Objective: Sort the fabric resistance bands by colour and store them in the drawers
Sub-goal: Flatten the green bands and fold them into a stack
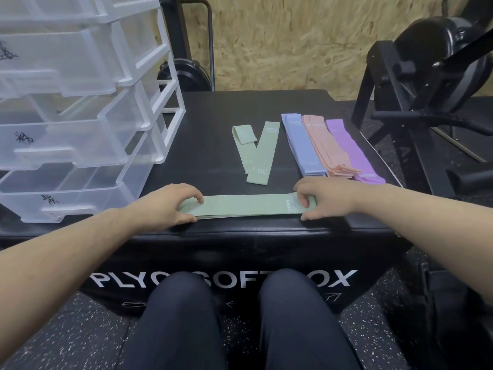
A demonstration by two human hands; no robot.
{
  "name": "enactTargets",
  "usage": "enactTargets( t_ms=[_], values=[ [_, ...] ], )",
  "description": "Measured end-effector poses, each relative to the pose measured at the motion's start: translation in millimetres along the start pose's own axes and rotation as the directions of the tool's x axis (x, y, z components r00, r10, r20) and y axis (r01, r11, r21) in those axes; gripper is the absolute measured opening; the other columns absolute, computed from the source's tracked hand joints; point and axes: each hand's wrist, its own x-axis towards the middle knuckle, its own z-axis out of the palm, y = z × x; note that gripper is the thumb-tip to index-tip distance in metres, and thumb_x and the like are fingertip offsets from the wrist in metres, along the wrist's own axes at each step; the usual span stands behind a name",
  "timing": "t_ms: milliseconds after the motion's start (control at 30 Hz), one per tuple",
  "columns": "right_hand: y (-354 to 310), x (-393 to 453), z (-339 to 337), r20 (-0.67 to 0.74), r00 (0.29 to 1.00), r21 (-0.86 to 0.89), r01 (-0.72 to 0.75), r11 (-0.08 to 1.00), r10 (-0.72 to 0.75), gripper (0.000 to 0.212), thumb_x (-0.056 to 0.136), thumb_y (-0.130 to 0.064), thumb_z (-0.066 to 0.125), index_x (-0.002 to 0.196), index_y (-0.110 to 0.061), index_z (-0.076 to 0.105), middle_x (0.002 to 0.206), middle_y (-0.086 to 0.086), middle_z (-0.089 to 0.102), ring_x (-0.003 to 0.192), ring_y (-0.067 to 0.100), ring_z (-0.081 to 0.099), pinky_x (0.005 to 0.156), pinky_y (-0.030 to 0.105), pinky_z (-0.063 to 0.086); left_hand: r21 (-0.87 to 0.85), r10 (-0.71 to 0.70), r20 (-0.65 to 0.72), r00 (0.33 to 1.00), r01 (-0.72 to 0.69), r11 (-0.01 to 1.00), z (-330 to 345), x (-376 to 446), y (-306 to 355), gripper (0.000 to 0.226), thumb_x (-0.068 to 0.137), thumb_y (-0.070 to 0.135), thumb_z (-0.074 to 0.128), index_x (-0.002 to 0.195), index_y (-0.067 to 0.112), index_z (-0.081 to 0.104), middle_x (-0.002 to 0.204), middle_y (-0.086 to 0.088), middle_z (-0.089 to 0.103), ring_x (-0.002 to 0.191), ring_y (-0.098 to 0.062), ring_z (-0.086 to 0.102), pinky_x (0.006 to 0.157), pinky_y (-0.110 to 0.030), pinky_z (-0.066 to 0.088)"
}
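A flat stack of green bands [245, 206] lies crosswise along the near edge of the black plyo box [208, 145]. My left hand [170, 202] grips its left end, fingers on top and thumb at the near edge. Its right end is pinched the same way by my right hand [318, 197]. Two more green bands [257, 153] lie loose in a V at mid-box. To their right sit side-by-side piles of blue bands [301, 145], peach bands [324, 148] and purple bands [352, 153]. A clear plastic drawer unit [80, 108] stands on the left, its drawers pulled out.
Black gym equipment [426, 84] stands to the right of the box, and a dark weight plate [186, 76] behind it. A chipboard wall is at the back. My knees [240, 316] are in front of the box, over speckled rubber floor.
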Motion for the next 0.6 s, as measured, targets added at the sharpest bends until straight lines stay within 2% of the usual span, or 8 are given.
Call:
enactTargets(
  t_ms=[100, 200, 267, 300, 367, 400, 500, 600],
  values=[
    [-2.6, 1.1, -1.9, -0.041, 0.996, 0.006, -0.081, 0.997, 0.081, 0.029, 0.084, -0.036, 0.076, 0.089, -0.024, 0.05, 0.084, -0.012, 0.05, 0.076, 0.009, 0.049, 0.063, 0.024, 0.037, 0.033, -0.015, 0.002, 1.0, 0.015, 0.999, 0.1, -0.1, 1.7, 0.034, 0.089, 0.037, 0.072, 0.119, 0.037, 0.055, 0.128, 0.019, 0.053, 0.12, -0.009, 0.047, 0.101, -0.026, 0.036],
    [-6.7, 0.5, -1.5, -0.059, 0.993, 0.04, -0.102, 0.994, 0.104, 0.033, 0.083, -0.035, 0.077, 0.096, -0.02, 0.051, 0.082, -0.013, 0.048, 0.071, 0.007, 0.045, 0.059, 0.023, 0.032, 0.052, -0.058, 0.011, 0.998, 0.057, 0.997, 0.1, -0.3, 2.4, 0.037, 0.089, 0.043, 0.07, 0.121, 0.041, 0.051, 0.124, 0.015, 0.057, 0.116, -0.013, 0.049, 0.098, -0.031, 0.039],
    [-7.1, -1.2, -0.4, -0.048, 0.993, 0.095, -0.1, 0.99, 0.104, 0.036, 0.081, -0.032, 0.08, 0.099, -0.021, 0.051, 0.09, -0.015, 0.048, 0.077, 0.003, 0.047, 0.064, 0.023, 0.034, 0.056, -0.065, 0.018, 0.998, 0.064, 0.996, 0.2, -0.8, 5.4, 0.041, 0.09, 0.046, 0.068, 0.126, 0.042, 0.048, 0.125, 0.013, 0.058, 0.115, -0.013, 0.049, 0.096, -0.031, 0.04],
    [-6.6, -1.8, -0.1, -0.05, 0.993, 0.114, -0.096, 0.989, 0.102, 0.036, 0.08, -0.031, 0.081, 0.099, -0.023, 0.051, 0.097, -0.016, 0.049, 0.084, 0.003, 0.049, 0.072, 0.025, 0.038, 0.052, -0.063, 0.021, 0.998, 0.062, 0.997, 0.3, -1.4, 7.2, 0.042, 0.09, 0.045, 0.067, 0.128, 0.041, 0.049, 0.128, 0.013, 0.058, 0.117, -0.013, 0.049, 0.097, -0.03, 0.039],
    [-5.9, -2.9, 0.0, -0.071, 0.991, 0.118, -0.102, 0.988, 0.111, 0.036, 0.078, -0.029, 0.081, 0.098, -0.027, 0.052, 0.109, -0.013, 0.048, 0.101, 0.013, 0.052, 0.088, 0.03, 0.041, 0.032, -0.051, 0.02, 0.998, 0.05, 0.998, 0.5, -2.8, 11.1, 0.045, 0.091, 0.041, 0.069, 0.131, 0.036, 0.051, 0.136, 0.014, 0.054, 0.126, -0.012, 0.046, 0.104, -0.029, 0.037],
    [-5.8, -3.7, 0.9, -0.081, 0.989, 0.121, -0.117, 0.986, 0.128, 0.035, 0.079, -0.028, 0.081, 0.098, -0.028, 0.052, 0.112, -0.012, 0.047, 0.106, 0.015, 0.051, 0.089, 0.029, 0.04, 0.02, -0.045, 0.017, 0.999, 0.045, 0.999, 0.7, -3.4, 13.1, 0.045, 0.091, 0.038, 0.069, 0.132, 0.034, 0.052, 0.139, 0.015, 0.052, 0.13, -0.011, 0.045, 0.107, -0.026, 0.034],
    [-8.7, -5.2, 6.4, -0.098, 0.982, 0.173, -0.141, 0.975, 0.159, 0.036, 0.081, -0.013, 0.075, 0.106, -0.026, 0.053, 0.121, -0.007, 0.051, 0.116, 0.018, 0.049, 0.08, 0.015, 0.034, 0.004, -0.041, -0.009, 0.999, 0.041, 0.999, 2.6, -5.1, 18.4, 0.043, 0.092, 0.031, 0.07, 0.132, 0.029, 0.054, 0.147, 0.01, 0.045, 0.138, -0.012, 0.039, 0.104, -0.015, 0.024],
    [-14.2, -4.2, 12.5, -0.083, 0.987, 0.227, -0.117, 0.967, 0.139, 0.046, 0.079, 0.002, 0.066, 0.118, -0.019, 0.055, 0.136, 0.0, 0.049, 0.139, 0.021, 0.038, 0.1, 0.021, 0.032, -0.005, -0.062, -0.026, 0.998, 0.062, 0.998, 5.8, -7.1, 23.6, 0.041, 0.093, 0.025, 0.068, 0.131, 0.029, 0.054, 0.16, 0.006, 0.028, 0.146, -0.014, 0.03, 0.108, -0.017, 0.02]
  ],
)
